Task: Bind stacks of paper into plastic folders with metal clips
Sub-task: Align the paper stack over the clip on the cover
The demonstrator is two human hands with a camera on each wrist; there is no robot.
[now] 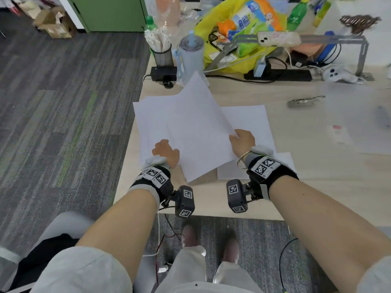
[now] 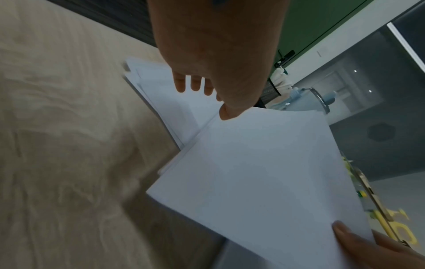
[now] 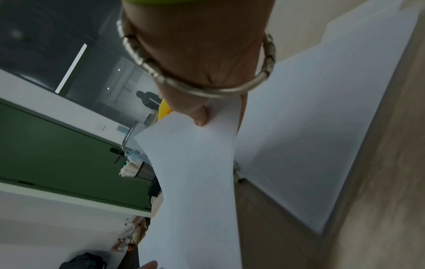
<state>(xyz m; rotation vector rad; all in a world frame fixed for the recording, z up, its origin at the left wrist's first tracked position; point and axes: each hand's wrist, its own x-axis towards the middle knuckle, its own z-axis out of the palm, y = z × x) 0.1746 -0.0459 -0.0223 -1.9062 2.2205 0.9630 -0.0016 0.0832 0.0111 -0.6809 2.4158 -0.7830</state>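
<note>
Your wooden desk (image 1: 296,166) carries loose white sheets (image 1: 249,119) lying flat. Above them, a lifted paper stack (image 1: 190,127) slants between your hands. Your right hand (image 1: 242,140) pinches its right edge, thumb on top. Your left hand (image 1: 166,153) holds its left edge; fingers hidden beneath.
</note>
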